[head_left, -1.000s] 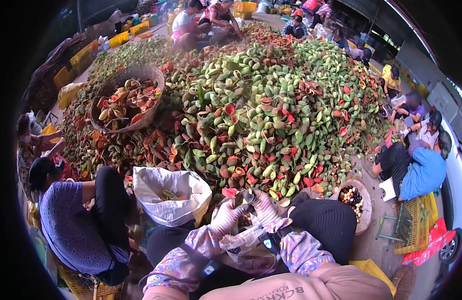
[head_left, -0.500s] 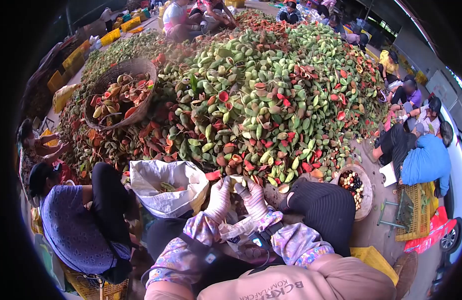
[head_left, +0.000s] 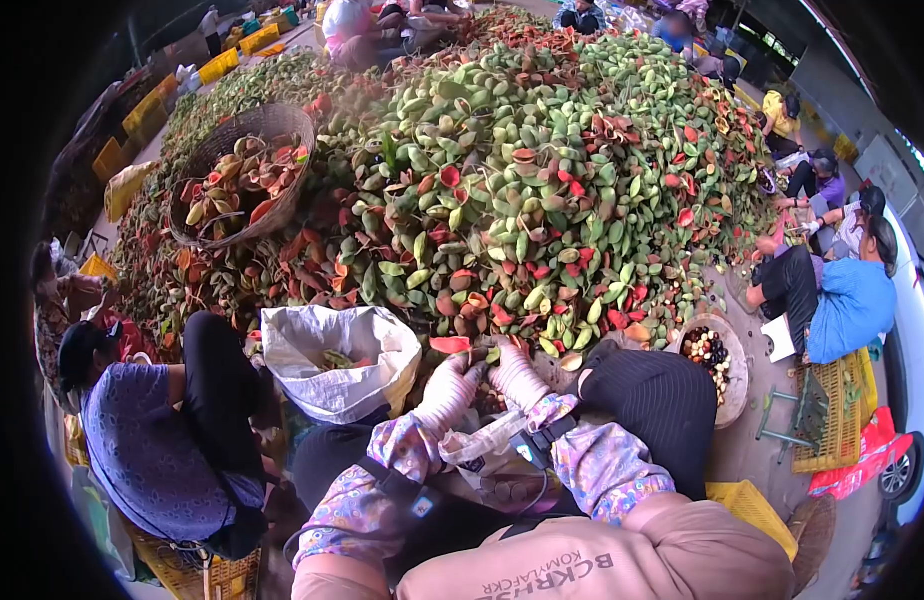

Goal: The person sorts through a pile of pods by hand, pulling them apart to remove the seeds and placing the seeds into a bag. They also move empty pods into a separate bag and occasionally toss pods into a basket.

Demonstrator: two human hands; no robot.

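Observation:
Both hands, wrapped in pale cloth, are close together at the front of a large heap of green and red pods (head_left: 522, 200). At my left hand (head_left: 450, 385), the fingers are curled around something too small to make out; a red pod piece (head_left: 450, 345) shows just above them. My right hand (head_left: 517, 377) is closed beside it, with a small greenish piece (head_left: 493, 354) at its fingertips. Left of the hands stands an open white sack (head_left: 327, 385) with some pods inside. A pale bag (head_left: 487, 445) lies in the lap under the wrists.
A wicker basket (head_left: 217, 170) of opened pods rests on the heap. To the right is a round basket (head_left: 727, 400) with dark and pale seeds. People sit around the heap, one in a purple shirt (head_left: 162, 440) close on the left. Yellow crates (head_left: 827, 440) stand at right.
The hands have moved slightly right and are lower and closer together at the fingertips. The pale piece between them no longer shows. Several people around the heap have shifted posture.

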